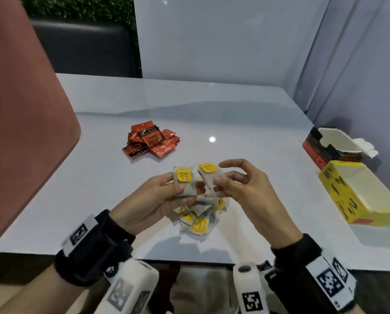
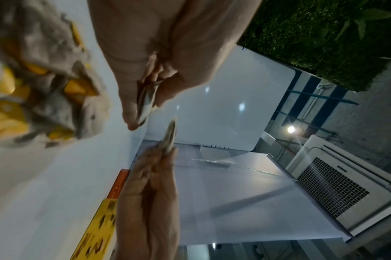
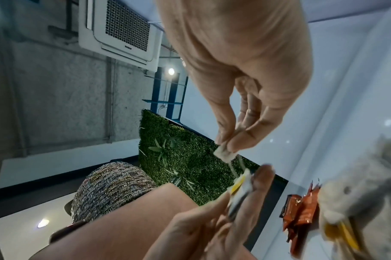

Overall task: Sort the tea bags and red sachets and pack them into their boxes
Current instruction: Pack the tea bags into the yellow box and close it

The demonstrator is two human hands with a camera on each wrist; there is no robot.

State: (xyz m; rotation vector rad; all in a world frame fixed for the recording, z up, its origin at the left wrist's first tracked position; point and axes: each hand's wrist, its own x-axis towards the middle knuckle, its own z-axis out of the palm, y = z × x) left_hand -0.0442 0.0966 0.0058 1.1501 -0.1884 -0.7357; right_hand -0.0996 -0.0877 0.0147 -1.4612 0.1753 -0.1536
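Both hands are raised over a heap of tea bags [image 1: 199,217] with yellow tags near the table's front edge. My left hand [image 1: 166,193] pinches a tea bag [image 1: 183,177] with a yellow tag; in the left wrist view this tea bag [image 2: 146,100] shows edge-on between thumb and fingers. My right hand [image 1: 232,182] pinches a second tea bag [image 1: 209,175] close beside the first; the right wrist view shows that tea bag [image 3: 225,153] at the fingertips. A pile of red sachets [image 1: 152,139] lies further back on the left. The open yellow box [image 1: 359,196] and the open red and black box [image 1: 329,143] stand at the right.
The white table [image 1: 234,123] has bare surface between the piles and the boxes. A crumpled white paper [image 1: 366,146] lies behind the red and black box. A pink chair back [image 1: 19,109] rises at the left edge; white partition panels [image 1: 223,37] close the back and right.
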